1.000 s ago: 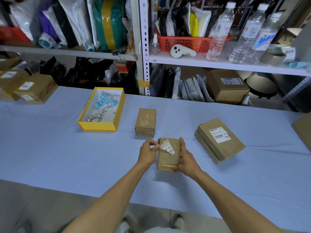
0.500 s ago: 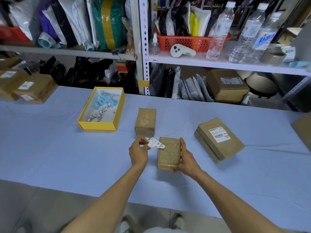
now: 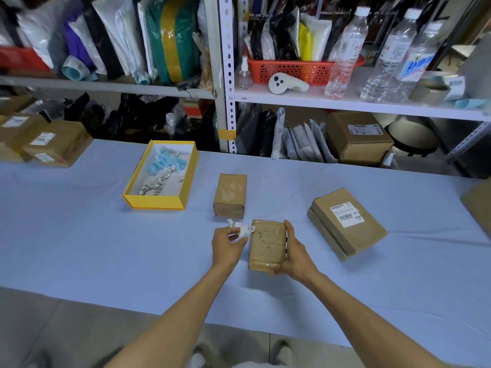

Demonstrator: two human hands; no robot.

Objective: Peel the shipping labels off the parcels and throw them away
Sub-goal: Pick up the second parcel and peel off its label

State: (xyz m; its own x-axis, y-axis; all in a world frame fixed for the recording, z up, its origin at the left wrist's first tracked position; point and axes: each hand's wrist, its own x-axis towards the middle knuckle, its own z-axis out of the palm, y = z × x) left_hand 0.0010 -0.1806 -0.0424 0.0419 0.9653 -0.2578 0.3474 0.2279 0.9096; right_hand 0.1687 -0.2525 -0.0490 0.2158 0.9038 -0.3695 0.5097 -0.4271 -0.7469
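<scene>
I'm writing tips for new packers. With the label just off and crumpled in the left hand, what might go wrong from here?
1. The peeled label looks bunched in the left hand; its adhesive may cling to the fingers on release into the yellow box.
2. The small parcel is tilted up in the right hand only and may slip.
3. The flat parcel keeps its label and may be overlooked.
</scene>
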